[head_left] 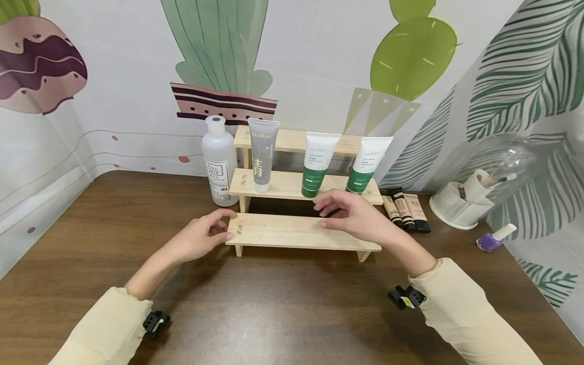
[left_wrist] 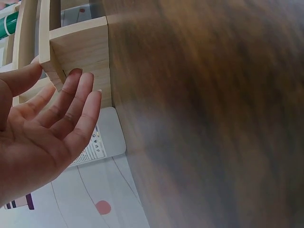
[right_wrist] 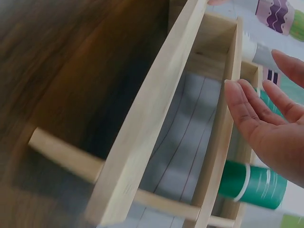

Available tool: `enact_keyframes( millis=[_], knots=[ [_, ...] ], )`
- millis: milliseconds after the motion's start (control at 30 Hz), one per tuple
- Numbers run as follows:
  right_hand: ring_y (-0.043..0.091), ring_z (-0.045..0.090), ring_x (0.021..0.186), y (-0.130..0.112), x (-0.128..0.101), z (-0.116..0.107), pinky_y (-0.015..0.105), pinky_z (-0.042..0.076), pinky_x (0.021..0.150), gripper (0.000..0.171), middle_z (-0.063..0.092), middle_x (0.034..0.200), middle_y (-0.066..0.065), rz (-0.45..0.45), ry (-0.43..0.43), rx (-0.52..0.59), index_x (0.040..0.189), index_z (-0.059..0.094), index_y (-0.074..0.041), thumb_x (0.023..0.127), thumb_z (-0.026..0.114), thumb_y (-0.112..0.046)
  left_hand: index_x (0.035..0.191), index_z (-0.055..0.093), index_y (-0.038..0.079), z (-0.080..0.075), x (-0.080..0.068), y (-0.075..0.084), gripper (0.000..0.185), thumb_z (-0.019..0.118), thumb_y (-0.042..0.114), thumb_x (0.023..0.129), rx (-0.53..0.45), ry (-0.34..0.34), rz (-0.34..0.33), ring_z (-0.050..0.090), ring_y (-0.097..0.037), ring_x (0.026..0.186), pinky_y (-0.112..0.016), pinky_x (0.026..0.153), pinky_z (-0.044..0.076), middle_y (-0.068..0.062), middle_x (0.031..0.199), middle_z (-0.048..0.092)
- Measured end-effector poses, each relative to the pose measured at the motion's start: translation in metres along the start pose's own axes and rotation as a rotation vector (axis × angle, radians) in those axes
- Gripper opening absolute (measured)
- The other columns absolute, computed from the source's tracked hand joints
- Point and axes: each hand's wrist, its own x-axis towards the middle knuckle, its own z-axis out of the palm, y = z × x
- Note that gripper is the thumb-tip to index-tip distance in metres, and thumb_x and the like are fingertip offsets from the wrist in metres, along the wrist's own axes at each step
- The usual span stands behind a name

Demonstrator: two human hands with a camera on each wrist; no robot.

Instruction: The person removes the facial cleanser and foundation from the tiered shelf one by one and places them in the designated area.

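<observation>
A three-tier wooden display rack (head_left: 274,230) stands on the table. My left hand (head_left: 203,237) is at the left end of its lowest board, thumb at the near corner and index finger at the far corner, holding that end. In the left wrist view the other fingers (left_wrist: 76,107) are loosely extended beside the rack's leg. My right hand (head_left: 353,215) hovers over the lowest board's right part, fingers gently bent and holding nothing. On the middle tier stand a grey tube (head_left: 263,154) at left and two white-and-green tubes, one central (head_left: 319,163) and one right (head_left: 368,163).
Left of the rack stands a translucent white bottle (head_left: 219,162). Several small cosmetic tubes (head_left: 405,210) lie at its right. Farther right are a white holder (head_left: 456,203) under a clear dome and a purple nail polish bottle (head_left: 490,241). A patterned cloth (head_left: 315,66) covers the wall behind.
</observation>
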Motion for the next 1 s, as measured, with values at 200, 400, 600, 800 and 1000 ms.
enact_keyframes(
  millis=[200,400,600,800,1000],
  knots=[
    [0.021,0.058,0.094,-0.008,0.013,0.011,0.032,0.047,0.08,0.034,0.059,0.104,0.01,-0.016,0.007,0.012,0.111,0.056,0.0,0.079,0.069,-0.001,0.121,0.048,0.005,0.0,0.0,0.0,0.035,0.06,0.011,0.088,0.0,-0.003,0.007,0.059,-0.016,0.079,-0.033,0.067,0.042,-0.006,0.088,0.063],
    [0.025,0.057,0.097,-0.017,0.025,0.022,0.034,0.046,0.083,0.037,0.058,0.105,0.012,-0.014,0.05,0.065,0.112,0.054,0.004,0.078,0.069,0.0,0.121,0.049,0.004,0.0,0.0,-0.001,0.035,0.06,0.011,0.088,0.004,-0.003,0.011,0.059,-0.017,0.079,-0.033,0.068,0.043,-0.007,0.088,0.063],
    [0.026,0.056,0.098,-0.025,0.035,0.032,0.033,0.046,0.084,0.038,0.056,0.109,0.017,-0.007,0.098,0.101,0.113,0.053,0.005,0.078,0.069,0.0,0.121,0.049,0.004,0.0,0.0,0.0,0.035,0.06,0.011,0.088,0.004,-0.002,0.009,0.059,-0.017,0.079,-0.034,0.068,0.043,-0.007,0.088,0.063],
    [0.028,0.055,0.101,-0.031,0.046,0.039,0.035,0.044,0.086,0.042,0.056,0.113,0.017,0.004,0.124,0.129,0.119,0.05,0.003,0.08,0.067,-0.001,0.122,0.048,0.003,0.001,0.0,-0.001,0.037,0.06,0.009,0.088,0.001,-0.001,0.016,0.059,-0.016,0.078,-0.034,0.068,0.043,-0.008,0.089,0.064],
    [0.027,0.054,0.103,-0.032,0.057,0.044,0.033,0.044,0.087,0.045,0.054,0.116,0.017,0.02,0.145,0.156,0.122,0.048,0.001,0.081,0.066,-0.003,0.122,0.049,0.002,0.001,0.001,-0.001,0.037,0.06,0.008,0.087,0.002,-0.003,0.027,0.059,-0.016,0.078,-0.034,0.068,0.043,-0.008,0.089,0.064]
  ],
)
